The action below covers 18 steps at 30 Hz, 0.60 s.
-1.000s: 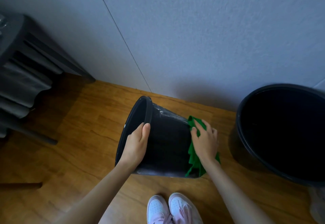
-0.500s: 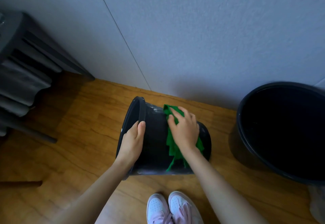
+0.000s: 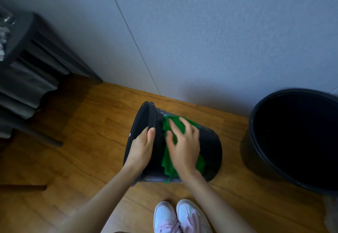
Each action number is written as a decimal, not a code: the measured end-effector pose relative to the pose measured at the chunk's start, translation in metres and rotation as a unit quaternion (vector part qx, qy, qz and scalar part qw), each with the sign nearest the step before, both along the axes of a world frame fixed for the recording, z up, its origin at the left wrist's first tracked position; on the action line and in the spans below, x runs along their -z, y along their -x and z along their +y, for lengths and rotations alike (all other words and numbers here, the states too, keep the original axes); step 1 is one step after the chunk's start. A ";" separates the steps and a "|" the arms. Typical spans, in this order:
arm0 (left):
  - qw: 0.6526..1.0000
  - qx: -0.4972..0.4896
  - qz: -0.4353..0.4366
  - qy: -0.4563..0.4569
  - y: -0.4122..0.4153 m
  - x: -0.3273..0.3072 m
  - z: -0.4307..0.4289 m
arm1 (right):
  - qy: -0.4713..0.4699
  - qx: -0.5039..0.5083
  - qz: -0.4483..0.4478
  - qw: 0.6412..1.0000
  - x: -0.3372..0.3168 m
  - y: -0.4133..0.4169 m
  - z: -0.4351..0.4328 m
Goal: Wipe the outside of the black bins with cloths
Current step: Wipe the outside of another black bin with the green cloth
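While the small black bin (image 3: 210, 147) lies tipped on the floor (image 3: 82, 150), our left hand (image 3: 141, 148) fingers clamp its rim; our right hand (image 3: 184, 147) fingers spread flat on the green cloth (image 3: 169, 163); the larger bin (image 3: 296, 141) looks empty.

Open floor (image 3: 76, 159) left of tipped bin (image 3: 210, 147). Wall (image 3: 201, 50) close behind; upright bin (image 3: 259, 152) near on right; dark furniture (image 3: 33, 72) far left.

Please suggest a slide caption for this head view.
Left hand steadies the tipped black bin by its rim; right hand presses green cloth against its side.

tipped black bin (image 3: 210, 145); green cloth (image 3: 169, 161) atop
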<state>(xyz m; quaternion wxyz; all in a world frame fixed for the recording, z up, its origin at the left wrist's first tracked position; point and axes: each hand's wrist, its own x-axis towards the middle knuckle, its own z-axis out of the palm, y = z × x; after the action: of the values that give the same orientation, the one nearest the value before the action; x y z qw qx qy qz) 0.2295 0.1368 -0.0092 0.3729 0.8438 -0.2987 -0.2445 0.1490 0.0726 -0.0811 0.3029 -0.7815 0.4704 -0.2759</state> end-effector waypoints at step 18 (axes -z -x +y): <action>0.999 0.009 0.030 0.002 -0.010 0.002 0.011 | -0.130 0.044 0.103 0.985 0.063 0.054 -0.062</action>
<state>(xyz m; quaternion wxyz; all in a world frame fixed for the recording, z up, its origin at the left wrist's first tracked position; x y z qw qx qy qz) 0.2391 0.1479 -0.0116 0.3811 0.8326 -0.2951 -0.2729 0.0955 0.0110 -0.1440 0.3394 -0.7381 0.5652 -0.1434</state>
